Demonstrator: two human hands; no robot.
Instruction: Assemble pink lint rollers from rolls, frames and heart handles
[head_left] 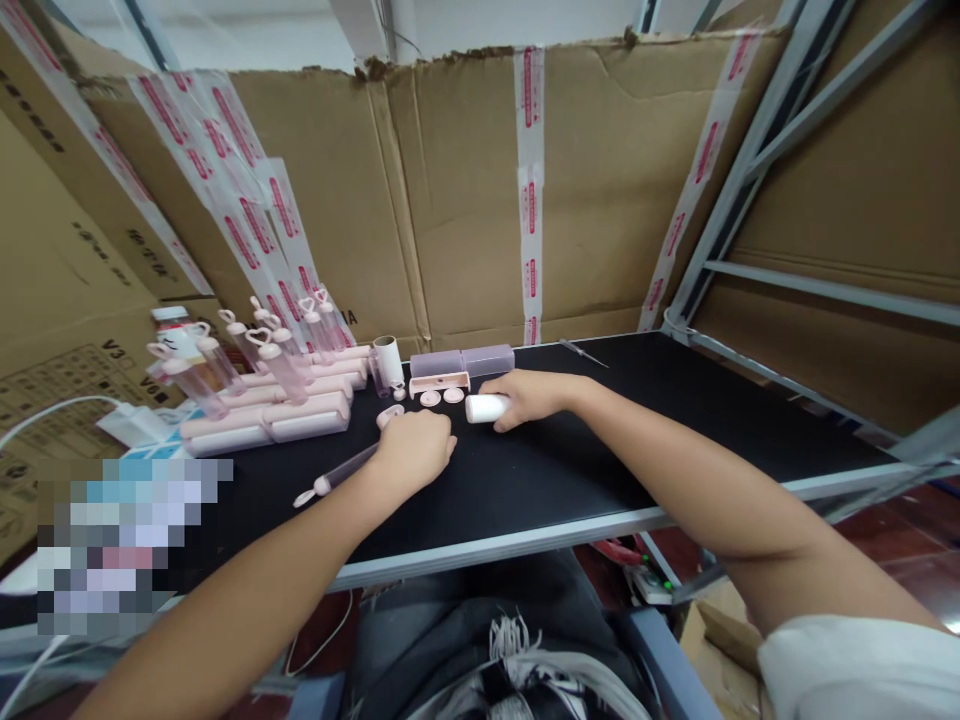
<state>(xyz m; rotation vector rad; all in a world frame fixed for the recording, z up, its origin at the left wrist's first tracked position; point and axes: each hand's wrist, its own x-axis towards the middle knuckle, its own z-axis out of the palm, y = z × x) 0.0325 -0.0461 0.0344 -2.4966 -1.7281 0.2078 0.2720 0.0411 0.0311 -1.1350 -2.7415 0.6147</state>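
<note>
In the head view my right hand (521, 395) is closed around a white cylinder (486, 408) that lies level just above or on the black tabletop. My left hand (416, 450) is curled with its back to me, and what its fingers hold is hidden. A pale pink piece (390, 413) shows at its far side. By my left wrist is a clear tube (349, 468) with a pink loop end. Beyond the hands are two pink discs (442, 398), a long pink shell part (439, 382) and a translucent lilac case (463, 361).
Several pink cases (309, 415) lie in rows at left, with clear loop-topped tubes (283, 372) standing among them. A white hollow cylinder (388, 360) stands at the back. A thin tool (583, 352) lies back right. Cardboard (465, 200) walls the rear.
</note>
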